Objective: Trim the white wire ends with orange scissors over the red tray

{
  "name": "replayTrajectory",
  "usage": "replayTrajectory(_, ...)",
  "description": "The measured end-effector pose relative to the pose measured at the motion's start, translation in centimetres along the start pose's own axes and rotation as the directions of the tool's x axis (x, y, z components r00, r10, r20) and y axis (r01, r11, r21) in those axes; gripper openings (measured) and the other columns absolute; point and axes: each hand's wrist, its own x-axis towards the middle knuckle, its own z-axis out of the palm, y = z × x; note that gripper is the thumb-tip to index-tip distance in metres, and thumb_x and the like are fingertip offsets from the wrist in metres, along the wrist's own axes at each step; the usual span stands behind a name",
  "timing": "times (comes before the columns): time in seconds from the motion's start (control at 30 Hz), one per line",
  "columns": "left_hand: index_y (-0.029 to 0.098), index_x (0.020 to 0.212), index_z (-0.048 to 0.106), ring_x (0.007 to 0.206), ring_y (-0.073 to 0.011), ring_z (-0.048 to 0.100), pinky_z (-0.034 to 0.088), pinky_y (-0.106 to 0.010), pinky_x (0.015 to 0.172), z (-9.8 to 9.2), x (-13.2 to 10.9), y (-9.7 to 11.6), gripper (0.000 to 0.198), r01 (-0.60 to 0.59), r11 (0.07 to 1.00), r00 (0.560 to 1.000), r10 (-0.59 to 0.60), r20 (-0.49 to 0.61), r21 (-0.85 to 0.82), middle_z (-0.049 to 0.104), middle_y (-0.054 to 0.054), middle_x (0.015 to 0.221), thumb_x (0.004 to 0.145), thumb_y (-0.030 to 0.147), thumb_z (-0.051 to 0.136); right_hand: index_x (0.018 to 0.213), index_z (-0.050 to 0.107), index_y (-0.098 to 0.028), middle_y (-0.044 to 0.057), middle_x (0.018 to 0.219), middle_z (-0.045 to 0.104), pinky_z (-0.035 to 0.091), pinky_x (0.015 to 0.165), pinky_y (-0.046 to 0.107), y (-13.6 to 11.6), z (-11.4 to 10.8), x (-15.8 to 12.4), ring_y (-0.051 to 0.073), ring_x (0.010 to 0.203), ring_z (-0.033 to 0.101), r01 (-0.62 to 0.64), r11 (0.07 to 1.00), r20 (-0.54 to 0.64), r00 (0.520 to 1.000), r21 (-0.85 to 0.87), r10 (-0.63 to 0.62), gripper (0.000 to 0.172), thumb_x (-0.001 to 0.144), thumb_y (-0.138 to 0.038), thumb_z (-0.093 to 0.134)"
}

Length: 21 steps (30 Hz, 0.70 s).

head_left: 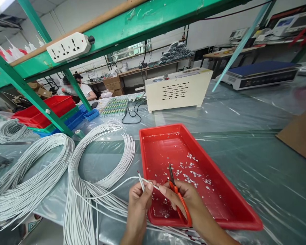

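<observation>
The table (260, 153) spreads between tray (160, 146) and cardboard (303, 132); coils (76, 170) lie left of the tray, one crossing the table's near edge; the left hand (140, 200) pinches wire (155, 186) at the tray's left edge; the right hand (191, 197), closed round scissors (185, 206), has its thumb on that wire; the blades (171, 174) point over the tray; scraps (190, 178) dot its floor.

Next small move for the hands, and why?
Probably swing the scissors round toward the white cable: the right hand holds them with blades pointing away from it, while the left hand already pinches the cable beside the red tray, where clippings lie.
</observation>
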Motion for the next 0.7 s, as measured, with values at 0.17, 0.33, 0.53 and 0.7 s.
replayTrajectory(0.17,0.014,0.065,0.051,0.038,-0.0030,0.009,0.010,-0.020,0.039,0.4,-0.2,0.3,0.034,-0.006,1.000,1.000,0.007,-0.019,0.031,0.026,0.012,0.040,0.073,0.044,0.065,0.060,0.048,-0.017,-0.008,0.042,0.039,0.024,0.043,0.020,0.6,-0.3,0.0,0.007,0.040,0.033,-0.021,1.000,0.098,0.995,0.007,0.020,0.039,0.070,-0.050,0.065)
replayTrajectory(0.33,0.016,0.066,0.048,0.035,-0.0027,0.009,0.009,-0.020,0.039,0.2,-0.1,0.5,0.034,-0.006,1.000,1.000,0.005,0.012,0.026,0.026,0.013,0.038,0.076,0.045,0.062,0.062,0.045,-0.018,-0.008,0.046,0.036,0.025,0.044,0.021,0.6,-0.9,0.2,0.008,0.042,0.032,0.007,0.999,0.076,0.997,-0.053,-0.003,0.038,0.074,-0.050,0.062)
replayTrajectory(0.53,0.014,0.070,0.052,0.035,-0.0030,0.008,0.009,-0.021,0.039,0.1,0.0,0.9,0.030,-0.029,1.000,0.998,0.028,0.048,0.013,0.025,0.013,0.038,0.082,0.041,0.056,0.073,0.049,-0.019,-0.003,0.065,0.042,0.033,0.055,0.023,-1.1,-1.9,-1.0,0.013,0.061,0.040,0.116,0.958,0.142,0.986,-0.261,-0.081,0.032,0.073,-0.047,0.063)
replayTrajectory(0.7,0.015,0.072,0.051,0.034,-0.0024,0.010,0.008,-0.022,0.038,0.1,0.0,1.1,0.028,-0.010,1.000,0.999,0.011,0.050,-0.020,0.034,0.011,0.041,0.081,0.040,0.057,0.062,0.042,-0.019,-0.006,0.052,0.036,0.025,0.041,0.020,-0.8,-2.4,-2.2,0.008,0.043,0.032,-0.021,0.956,0.366,0.921,-0.292,0.132,0.053,0.067,-0.071,0.052)
